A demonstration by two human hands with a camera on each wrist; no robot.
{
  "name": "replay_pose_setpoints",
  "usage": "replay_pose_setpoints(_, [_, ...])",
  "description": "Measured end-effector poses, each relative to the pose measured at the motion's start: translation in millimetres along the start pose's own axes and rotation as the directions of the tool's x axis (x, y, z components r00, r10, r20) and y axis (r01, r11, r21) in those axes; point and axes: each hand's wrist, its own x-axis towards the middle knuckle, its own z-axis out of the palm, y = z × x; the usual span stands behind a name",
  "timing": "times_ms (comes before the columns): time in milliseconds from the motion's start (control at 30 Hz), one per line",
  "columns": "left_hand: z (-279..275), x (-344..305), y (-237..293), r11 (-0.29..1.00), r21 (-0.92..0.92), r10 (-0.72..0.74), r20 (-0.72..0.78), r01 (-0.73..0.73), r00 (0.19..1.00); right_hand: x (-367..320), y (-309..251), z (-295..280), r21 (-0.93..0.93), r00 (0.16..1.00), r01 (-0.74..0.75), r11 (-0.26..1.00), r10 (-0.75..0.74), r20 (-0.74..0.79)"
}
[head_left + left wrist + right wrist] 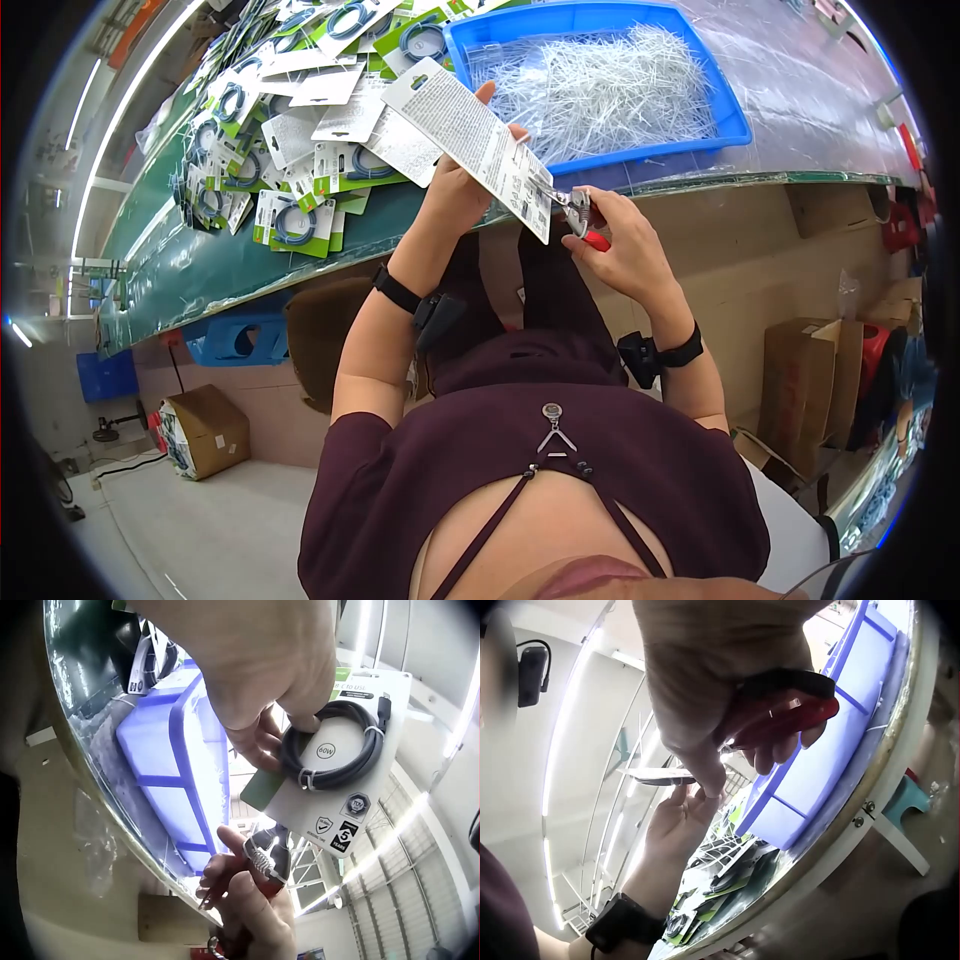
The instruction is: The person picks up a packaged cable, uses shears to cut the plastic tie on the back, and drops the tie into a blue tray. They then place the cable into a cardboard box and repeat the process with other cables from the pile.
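My left hand [458, 190] grips a white-and-green retail card [470, 130], its printed back facing up in the head view. On its other face, in the left wrist view, a dark coiled cable [330, 780] is fastened with white ties. The right hand [635, 250] holds small spring-loaded cutters [580, 212] with red handles, fingers curled round them. Their metal tips overlap the card's lower right edge in the head view. From the right wrist, the red handles [780, 724] show under the palm, while the card appears edge-on beyond.
A blue tray [660, 153] of thin whitish plastic strips [630, 90] stands on the table past the hands. Left of it spreads a large pile of carded cables [300, 150], reaching near the table's front edge [380, 248]. Cardboard boxes [800, 380] stand below at right.
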Motion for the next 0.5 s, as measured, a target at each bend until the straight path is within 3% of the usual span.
replay_pose_setpoints(100, [3,6,0,0.996,0.084,0.012,0.021,-0.014,1.0,3,3,-2,0.023,1.0,-0.016,1.0,0.016,0.014])
replay_pose_setpoints(200, [3,13,1,0.953,0.297,0.05,0.014,-0.052,0.999,6,11,-4,0.01,1.0,-0.021,1.0,0.021,0.0])
replay_pose_setpoints(367, [14,31,3,0.911,0.402,0.107,-0.018,-0.091,0.994,23,21,-14,0.048,0.999,0.031,0.998,-0.031,-0.01])
replay_pose_setpoints(500, [12,38,5,0.816,0.567,0.13,0.007,-0.111,0.992,33,20,-20,0.127,0.999,-0.018,0.992,0.011,0.05])
